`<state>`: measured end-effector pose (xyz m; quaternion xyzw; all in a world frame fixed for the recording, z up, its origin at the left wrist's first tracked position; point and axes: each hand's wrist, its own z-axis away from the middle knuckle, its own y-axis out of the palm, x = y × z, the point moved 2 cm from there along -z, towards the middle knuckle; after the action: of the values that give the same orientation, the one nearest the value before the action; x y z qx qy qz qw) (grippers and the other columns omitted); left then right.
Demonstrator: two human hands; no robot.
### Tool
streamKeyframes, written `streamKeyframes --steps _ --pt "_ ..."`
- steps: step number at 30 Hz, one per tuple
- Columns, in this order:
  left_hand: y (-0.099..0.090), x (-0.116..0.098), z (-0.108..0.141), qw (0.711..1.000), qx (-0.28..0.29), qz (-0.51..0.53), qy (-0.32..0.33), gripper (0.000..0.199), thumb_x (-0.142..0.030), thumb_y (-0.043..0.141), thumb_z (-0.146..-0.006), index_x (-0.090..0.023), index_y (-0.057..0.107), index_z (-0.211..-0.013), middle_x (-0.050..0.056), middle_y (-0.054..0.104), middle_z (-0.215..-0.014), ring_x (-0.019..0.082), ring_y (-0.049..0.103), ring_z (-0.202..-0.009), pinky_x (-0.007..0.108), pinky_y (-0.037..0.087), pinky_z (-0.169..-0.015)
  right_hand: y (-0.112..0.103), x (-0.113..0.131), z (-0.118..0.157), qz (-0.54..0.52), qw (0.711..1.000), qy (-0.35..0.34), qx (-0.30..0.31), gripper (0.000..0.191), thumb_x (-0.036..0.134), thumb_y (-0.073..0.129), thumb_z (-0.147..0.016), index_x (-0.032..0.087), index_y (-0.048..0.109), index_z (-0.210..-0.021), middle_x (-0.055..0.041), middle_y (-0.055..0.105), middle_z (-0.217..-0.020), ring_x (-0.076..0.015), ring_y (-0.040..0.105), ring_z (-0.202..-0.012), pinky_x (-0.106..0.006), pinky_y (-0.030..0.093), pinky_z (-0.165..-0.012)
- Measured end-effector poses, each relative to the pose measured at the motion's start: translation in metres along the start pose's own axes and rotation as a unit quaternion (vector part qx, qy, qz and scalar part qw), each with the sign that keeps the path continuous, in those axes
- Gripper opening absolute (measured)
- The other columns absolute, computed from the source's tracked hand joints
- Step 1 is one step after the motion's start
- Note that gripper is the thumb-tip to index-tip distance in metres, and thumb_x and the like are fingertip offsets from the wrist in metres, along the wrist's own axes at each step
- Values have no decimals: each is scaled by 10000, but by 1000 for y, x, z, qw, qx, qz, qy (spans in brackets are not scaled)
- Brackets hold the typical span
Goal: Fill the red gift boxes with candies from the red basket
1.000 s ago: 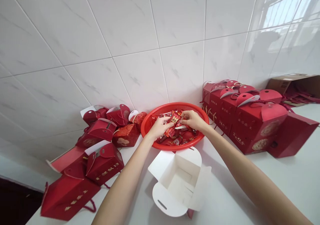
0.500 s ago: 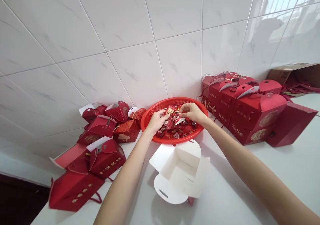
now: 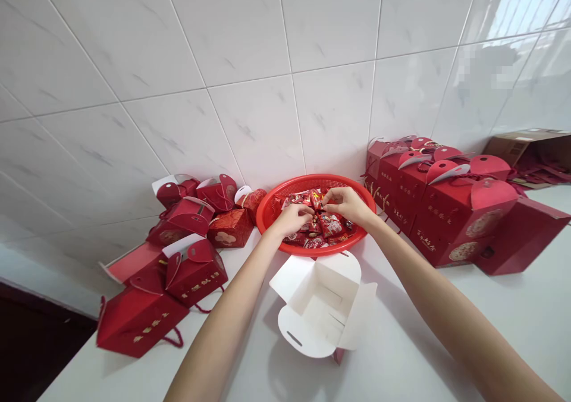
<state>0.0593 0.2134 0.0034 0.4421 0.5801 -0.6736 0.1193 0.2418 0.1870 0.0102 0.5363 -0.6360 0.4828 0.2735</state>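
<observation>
The right hand [image 3: 350, 204] has its thumb and forefinger drawn close together at the edge of a small, shiny red packet with a yellow patch [image 3: 316, 199]; whether they pinch it cannot be told. The left hand [image 3: 292, 219] has curled fingers, their tips among the packets, and its hold cannot be made out either. Both hands are over an oval red plastic basket with perforated walls [image 3: 264, 214], where glossy red printed packets [image 3: 331, 225] lie loosely heaped. Slick wrappers could slip from a light fingertip grip, and digging might drag neighbours along or spill some over the low rim.

Just in front, on the white bench [image 3: 392, 342], stands an open card box, white inside [image 3: 319, 310], its flaps splayed. Being light, it could shift if a forearm catches a flap. Red card boxes crowd the left [image 3: 196, 271] and right [image 3: 464, 212]; a wide elbow swing might topple one.
</observation>
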Motion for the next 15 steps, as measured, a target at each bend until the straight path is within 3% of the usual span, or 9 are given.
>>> streamKeyframes --steps 4,6,10,15 --pt "10 -13 11 975 205 -80 36 205 -232 670 -686 -193 776 -857 29 773 -946 239 683 -905 280 502 -803 1 -5 0 36 999 18 22 40 182 648 -654 173 648 -692 -29 694 -766 -168 624 -713 -268 499 -661" --pt "12 -18 16 962 253 -103 24 212 -224 683 -650 -199 777 -838 16 767 -910 226 676 -860 255 487 -740 2 -7 1 46 997 29 45 42 156 643 -657 171 648 -697 -21 691 -750 -163 621 -700 -264 494 -663" --pt "11 -19 19 959 249 -135 -29 305 -235 696 -619 -209 780 -911 6 759 -889 190 651 -740 235 452 -628 3 -8 2 78 994 32 70 25 156 660 -682 169 647 -700 -9 675 -712 -159 614 -693 -263 484 -676" --pt "11 -11 16 958 251 -129 -55 224 -239 695 -618 -174 772 -819 11 721 -703 184 618 -625 255 443 -584 4 -3 4 96 991 14 92 57 211 630 -747 169 654 -716 -4 676 -726 -151 597 -700 -255 453 -667"
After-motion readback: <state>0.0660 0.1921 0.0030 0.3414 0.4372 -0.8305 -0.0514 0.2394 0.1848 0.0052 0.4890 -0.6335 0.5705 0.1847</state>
